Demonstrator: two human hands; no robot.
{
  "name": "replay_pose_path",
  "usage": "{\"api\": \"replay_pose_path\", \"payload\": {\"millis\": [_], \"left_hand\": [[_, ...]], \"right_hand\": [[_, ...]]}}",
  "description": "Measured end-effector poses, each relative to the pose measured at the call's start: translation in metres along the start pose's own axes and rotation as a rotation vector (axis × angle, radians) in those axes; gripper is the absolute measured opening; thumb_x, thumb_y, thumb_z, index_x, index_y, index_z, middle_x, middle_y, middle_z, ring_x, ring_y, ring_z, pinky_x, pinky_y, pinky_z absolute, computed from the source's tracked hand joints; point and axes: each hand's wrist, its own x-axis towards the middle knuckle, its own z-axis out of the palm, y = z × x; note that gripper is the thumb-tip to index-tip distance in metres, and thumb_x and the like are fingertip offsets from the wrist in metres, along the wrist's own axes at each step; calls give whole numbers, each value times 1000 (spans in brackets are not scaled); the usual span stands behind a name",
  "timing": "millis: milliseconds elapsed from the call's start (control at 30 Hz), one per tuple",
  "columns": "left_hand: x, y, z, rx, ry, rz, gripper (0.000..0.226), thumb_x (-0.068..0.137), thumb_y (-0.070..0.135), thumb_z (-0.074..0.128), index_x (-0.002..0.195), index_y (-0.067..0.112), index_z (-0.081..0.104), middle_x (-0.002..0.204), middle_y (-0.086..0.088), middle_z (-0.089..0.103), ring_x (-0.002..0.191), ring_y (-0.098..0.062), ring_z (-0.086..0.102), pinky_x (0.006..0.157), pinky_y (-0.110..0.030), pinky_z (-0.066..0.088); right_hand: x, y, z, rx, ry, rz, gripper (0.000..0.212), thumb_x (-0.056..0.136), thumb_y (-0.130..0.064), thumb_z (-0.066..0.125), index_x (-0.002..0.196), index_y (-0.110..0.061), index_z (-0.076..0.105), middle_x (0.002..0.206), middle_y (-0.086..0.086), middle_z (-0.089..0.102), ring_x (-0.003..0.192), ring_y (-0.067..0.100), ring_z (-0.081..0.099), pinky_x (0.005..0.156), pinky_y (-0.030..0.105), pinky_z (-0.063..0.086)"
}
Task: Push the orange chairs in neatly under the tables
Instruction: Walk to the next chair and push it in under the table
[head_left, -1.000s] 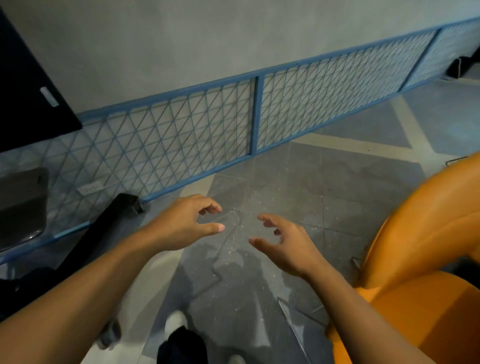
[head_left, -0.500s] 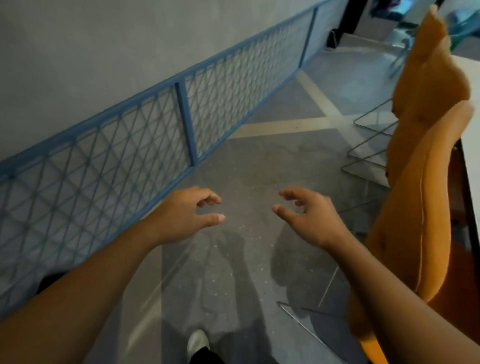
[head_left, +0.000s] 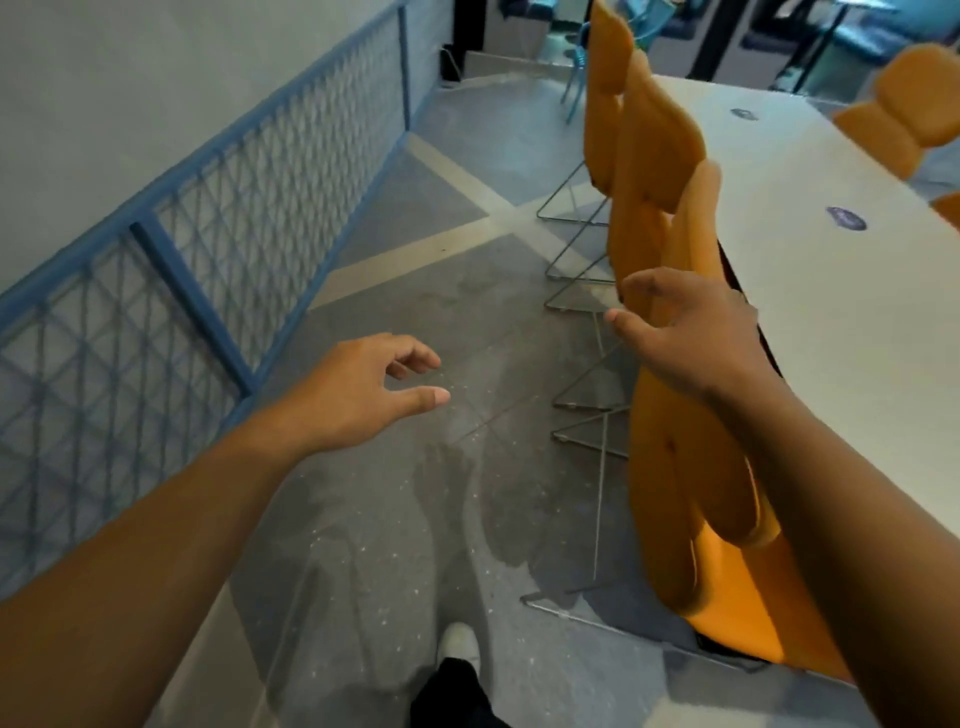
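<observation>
Wall (head_left: 130, 62): we see plain grey, on our left.
Fence (head_left: 218, 208): blue mesh along the wall's foot.
Floor (head_left: 363, 519): grey, crossed by pale stripes (head_left: 415, 257).

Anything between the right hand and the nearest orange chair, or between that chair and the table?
Nothing visible. The right hand is at the back of the nearest orange chair, holding nothing; contact is unclear. That chair already stands along the table edge, nothing between them.
</observation>
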Motion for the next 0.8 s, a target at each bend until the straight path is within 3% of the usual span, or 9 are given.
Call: {"api": "replay_pose_path", "payload": {"millis": [167, 333, 533, 633, 800], "left_hand": [[52, 22, 11, 15, -68, 116, 40, 78, 51, 70, 112, 31, 64, 113, 15, 63, 102, -1, 58, 73, -12, 40], [102, 45, 25, 30, -148, 209, 39, 78, 51, 70, 112, 32, 64, 114, 14, 63, 101, 0, 58, 69, -11, 38], [146, 79, 45, 50, -225, 315, 42, 80, 50, 69, 116, 30, 62, 117, 12, 61, 104, -3, 57, 69, -12, 37], [165, 98, 56, 64, -250, 373, 46, 81, 48, 69, 122, 30, 59, 121, 10, 59, 111, -6, 53, 81, -18, 41], [204, 126, 78, 168, -267, 506, 54, 82, 53, 66, 130, 34, 52, 134, 7, 53, 127, -14, 43, 107, -44, 37]], "right_hand": [[17, 31, -12, -192, 24, 183, 56, 90, -59, 60, 140, -36, 52, 147, 7, 51, 136, 35, 40, 107, 61, 31], [23, 63, -5, -150, -102, 371, 86, 84, -62, 65, 154, -30, 26, 144, 12, 49, 124, 36, 53, 96, 55, 51], [21, 79, 8, -101, -147, 450, 84, 90, -55, 64, 153, -21, 21, 132, 10, 54, 112, 33, 59, 87, 48, 54], [21, 79, 11, -119, -129, 450, 76, 91, -51, 65, 149, -20, 26, 126, 9, 56, 107, 32, 61, 85, 47, 55], [21, 80, 14, -121, -98, 479, 61, 89, -53, 67, 134, -23, 39, 114, 4, 60, 99, 28, 65, 82, 47, 57]]}}
